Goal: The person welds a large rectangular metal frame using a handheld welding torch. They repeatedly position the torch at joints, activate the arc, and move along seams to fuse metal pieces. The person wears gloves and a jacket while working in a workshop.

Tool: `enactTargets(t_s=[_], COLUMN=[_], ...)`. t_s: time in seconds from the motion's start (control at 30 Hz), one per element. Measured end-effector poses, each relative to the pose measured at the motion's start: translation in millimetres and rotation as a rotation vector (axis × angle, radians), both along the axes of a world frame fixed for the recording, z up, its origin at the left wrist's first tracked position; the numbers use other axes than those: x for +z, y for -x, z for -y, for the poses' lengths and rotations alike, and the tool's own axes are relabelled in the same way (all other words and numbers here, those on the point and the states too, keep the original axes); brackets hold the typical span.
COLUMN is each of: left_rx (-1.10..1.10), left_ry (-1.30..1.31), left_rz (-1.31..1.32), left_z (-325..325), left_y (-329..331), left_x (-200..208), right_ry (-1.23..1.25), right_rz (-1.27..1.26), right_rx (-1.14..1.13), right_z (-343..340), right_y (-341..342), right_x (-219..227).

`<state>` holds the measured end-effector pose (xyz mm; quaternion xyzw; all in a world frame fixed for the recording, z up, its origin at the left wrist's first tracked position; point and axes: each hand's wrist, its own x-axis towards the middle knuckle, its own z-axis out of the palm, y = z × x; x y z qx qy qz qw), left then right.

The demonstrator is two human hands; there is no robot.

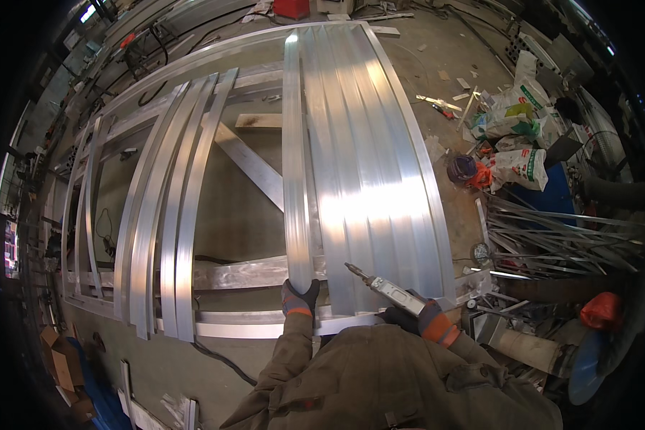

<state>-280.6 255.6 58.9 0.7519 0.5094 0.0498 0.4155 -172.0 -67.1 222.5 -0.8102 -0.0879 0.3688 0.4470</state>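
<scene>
The metal strips (365, 165) are shiny silver. Both gloves, left hand (299, 297) and right hand (423, 315), are dark with orange cuffs. The jacket (380, 380) is brown.

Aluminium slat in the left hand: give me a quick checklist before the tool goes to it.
1. Left hand grips the near end of the slat: ok.
2. Slat lies alongside the fitted panels, parallel to them: ok; seated in their edge: cannot tell.
3. Right hand holds the power tool, tip pointing toward the panels' near end: ok.
4. Tool tip touching metal: cannot tell.
5. Cross rail runs under the slat's near end: ok.
6. Spare slats lie to the left, apart from the held one: ok.
</scene>
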Motion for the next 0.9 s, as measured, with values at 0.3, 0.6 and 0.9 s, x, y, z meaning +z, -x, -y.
enactTargets(t_s=[0.3,0.6,0.9], left_rx=[-0.037,0.009,-0.037], left_ry=[-0.022,0.059,0.109], left_rz=[-0.036,-0.007,-0.090], left_z=[4,9,4], left_y=[-4,-15,-14], left_x=[0,9,5], right_ry=[-0.052,-0.058,-0.071], right_rz=[0.032,0.211,0.405], right_rx=[0.016,0.127,0.225], right_z=[-8,3,13], right_y=[-8,-11,-10], right_x=[11,15,4])
